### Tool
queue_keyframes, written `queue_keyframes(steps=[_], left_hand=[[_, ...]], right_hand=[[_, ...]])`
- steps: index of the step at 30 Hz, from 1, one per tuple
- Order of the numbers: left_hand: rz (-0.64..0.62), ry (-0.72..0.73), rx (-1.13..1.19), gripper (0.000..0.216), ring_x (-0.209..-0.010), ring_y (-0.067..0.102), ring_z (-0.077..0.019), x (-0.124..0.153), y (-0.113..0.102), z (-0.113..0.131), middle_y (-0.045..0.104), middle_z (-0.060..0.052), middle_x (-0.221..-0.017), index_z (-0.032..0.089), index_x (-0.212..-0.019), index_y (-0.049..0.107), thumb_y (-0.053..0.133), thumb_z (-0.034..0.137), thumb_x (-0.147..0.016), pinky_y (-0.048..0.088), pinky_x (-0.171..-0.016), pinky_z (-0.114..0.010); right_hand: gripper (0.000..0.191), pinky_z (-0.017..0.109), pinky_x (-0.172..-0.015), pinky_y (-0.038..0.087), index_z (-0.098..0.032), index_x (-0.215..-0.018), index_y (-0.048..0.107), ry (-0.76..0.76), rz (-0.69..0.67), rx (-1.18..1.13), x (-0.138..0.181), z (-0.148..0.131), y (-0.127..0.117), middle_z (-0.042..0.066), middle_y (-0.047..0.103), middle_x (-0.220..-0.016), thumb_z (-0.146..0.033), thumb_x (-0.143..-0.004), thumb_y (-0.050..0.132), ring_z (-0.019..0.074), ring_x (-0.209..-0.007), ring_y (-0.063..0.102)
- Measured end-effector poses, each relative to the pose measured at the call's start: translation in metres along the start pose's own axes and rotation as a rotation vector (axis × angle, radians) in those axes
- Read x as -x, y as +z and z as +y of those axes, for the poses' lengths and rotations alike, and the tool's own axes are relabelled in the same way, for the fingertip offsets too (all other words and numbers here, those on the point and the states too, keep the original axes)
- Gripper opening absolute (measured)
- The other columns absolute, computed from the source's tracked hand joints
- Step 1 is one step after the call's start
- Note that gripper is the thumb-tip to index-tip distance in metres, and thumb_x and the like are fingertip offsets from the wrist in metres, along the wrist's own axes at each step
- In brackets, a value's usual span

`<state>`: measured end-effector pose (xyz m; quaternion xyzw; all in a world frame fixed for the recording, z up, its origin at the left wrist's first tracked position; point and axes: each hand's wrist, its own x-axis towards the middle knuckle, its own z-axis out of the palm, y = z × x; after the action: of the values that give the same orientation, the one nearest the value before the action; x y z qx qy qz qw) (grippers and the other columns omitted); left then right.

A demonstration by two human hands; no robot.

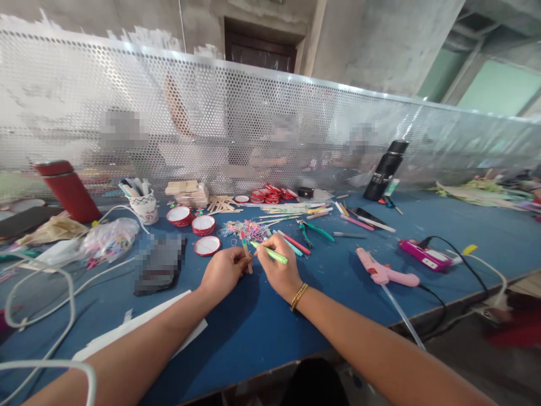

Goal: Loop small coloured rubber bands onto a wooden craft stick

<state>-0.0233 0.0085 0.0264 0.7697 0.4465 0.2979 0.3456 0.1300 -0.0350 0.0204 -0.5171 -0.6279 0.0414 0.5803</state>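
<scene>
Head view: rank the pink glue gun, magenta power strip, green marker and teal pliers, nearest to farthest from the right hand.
1. Green marker, held in the right hand.
2. Teal pliers, ahead and right.
3. Pink glue gun, farther right.
4. Magenta power strip, farthest right.

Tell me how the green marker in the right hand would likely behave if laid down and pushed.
The green marker would probably roll on the flat blue table, since its barrel looks slim and rounded. It should stay stiff, judging by its straight body. It is likely light, being a thin pen held in the right hand.
</scene>
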Motion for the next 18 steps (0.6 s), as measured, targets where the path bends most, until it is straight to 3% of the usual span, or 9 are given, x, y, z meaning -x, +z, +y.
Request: queue_keyframes(steps=[18], left_hand=[[-0.004,-0.014,0.033,0.031,-0.056,0.056,-0.0142,-0.0003,0.001,-0.0021,0.067,-0.001,-0.066,0.02,-0.071,0.066,0.055,0.048,-0.079,0.038,-0.053,-0.024]], right_hand=[[0.013,0.03,-0.068,0.043,-0.022,-0.075,0.051,-0.059,-0.051,-0.04,0.0004,-0.0049,0.0014,0.0,0.058,-0.071,-0.024,-0.087,0.055,0.0166,-0.071,0.055]])
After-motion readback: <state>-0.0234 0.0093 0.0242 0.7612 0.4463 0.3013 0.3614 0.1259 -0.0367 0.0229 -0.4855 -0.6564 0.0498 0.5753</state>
